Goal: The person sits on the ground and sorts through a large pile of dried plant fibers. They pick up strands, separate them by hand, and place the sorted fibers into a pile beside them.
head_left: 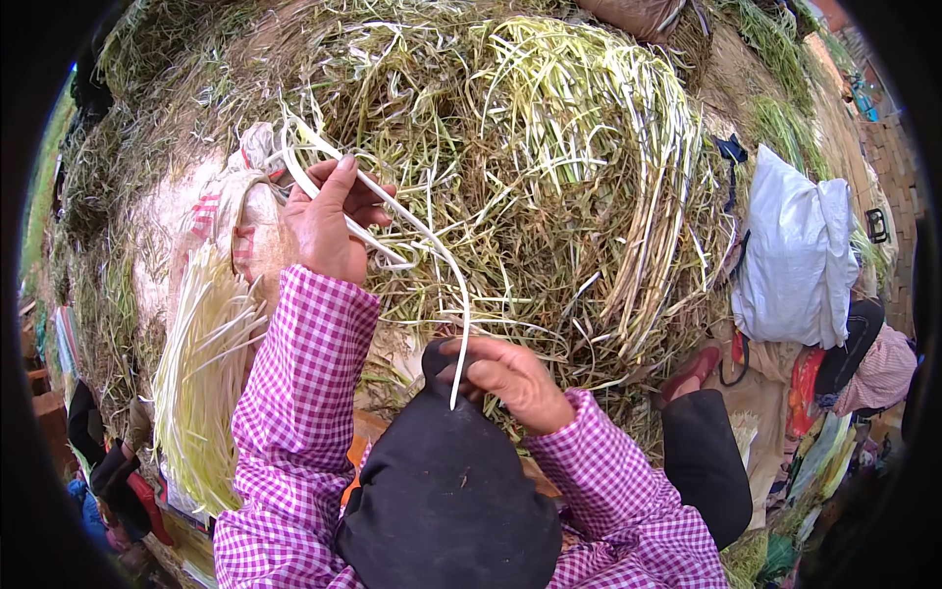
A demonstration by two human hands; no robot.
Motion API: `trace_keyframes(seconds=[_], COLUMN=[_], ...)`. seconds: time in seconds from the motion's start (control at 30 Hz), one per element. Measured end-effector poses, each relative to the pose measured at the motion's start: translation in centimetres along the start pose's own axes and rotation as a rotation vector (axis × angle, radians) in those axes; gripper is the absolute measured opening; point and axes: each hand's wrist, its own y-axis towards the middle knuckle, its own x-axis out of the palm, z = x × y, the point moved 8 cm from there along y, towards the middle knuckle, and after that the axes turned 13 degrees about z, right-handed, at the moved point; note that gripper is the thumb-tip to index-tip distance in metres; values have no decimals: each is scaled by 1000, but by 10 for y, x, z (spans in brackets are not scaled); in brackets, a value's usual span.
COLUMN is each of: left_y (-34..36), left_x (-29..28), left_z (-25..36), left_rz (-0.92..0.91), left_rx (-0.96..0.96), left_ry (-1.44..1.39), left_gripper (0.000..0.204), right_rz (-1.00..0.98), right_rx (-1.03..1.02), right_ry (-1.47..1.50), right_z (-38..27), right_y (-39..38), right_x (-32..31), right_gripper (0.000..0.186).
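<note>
My left hand (334, 218) is closed around a few long, pale green-white plant stalks. Their looped ends stick out above and beside its fingers. One white stalk (444, 250) curves from this hand down to my right hand (512, 378). There, the bent fingers and thumb are closed at the stalk, whose lower end hangs over dark cloth (446, 491) at my lap. To the left of my left forearm lies a thick bundle of pale yellow-white stalks (201, 363). Beneath both hands spreads a heap of green and brownish loose stalks (412, 128).
A larger yellow-green bunch (599, 108) drapes over the heap at the far right. A white sack (793, 253) stands on the right, near a red shoe (692, 371). Beside my left hand is a whitish cloth sack (257, 211) with red marks. Parts of other people show at both edges.
</note>
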Motion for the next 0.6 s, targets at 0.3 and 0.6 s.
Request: trace_keyframes(seconds=[0.3, 0.6], left_y=[-12, -133], left_x=[5, -11], left_z=[-10, -90], left_rz=[-118, -504], left_rx=[-164, -778], left_ry=[115, 33], left_gripper=[25, 41], right_rz=[304, 121], right_rx=[-25, -184], right_ry=[172, -398], right_z=[-14, -16], right_y=[8, 12], right_x=[-10, 10], right_gripper=[10, 12])
